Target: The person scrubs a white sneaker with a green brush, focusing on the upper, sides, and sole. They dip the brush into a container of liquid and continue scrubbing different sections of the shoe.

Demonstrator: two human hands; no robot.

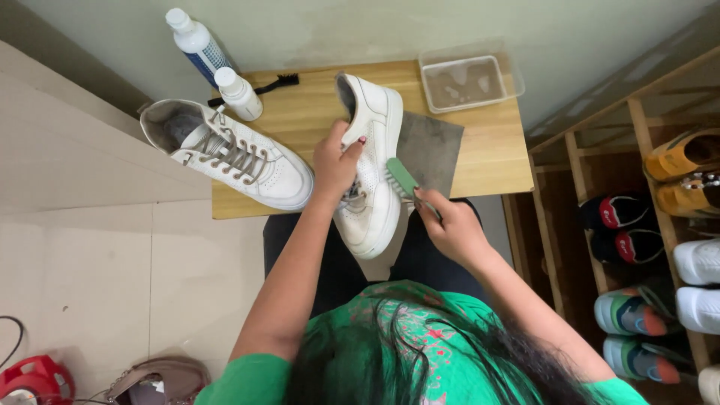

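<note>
One white sneaker (373, 161), lengthwise, toe toward person

Two white bottles (238, 94) at table's back-left — taller (196, 41) blue-labelled.

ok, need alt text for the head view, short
Seen from above, a person's left hand holds a white sneaker on a small wooden table while the right hand presses a green brush to its side. A second sneaker, two bottles, a grey cloth and a tub of murky water sit on the table; a shoe rack stands to the right.
</note>
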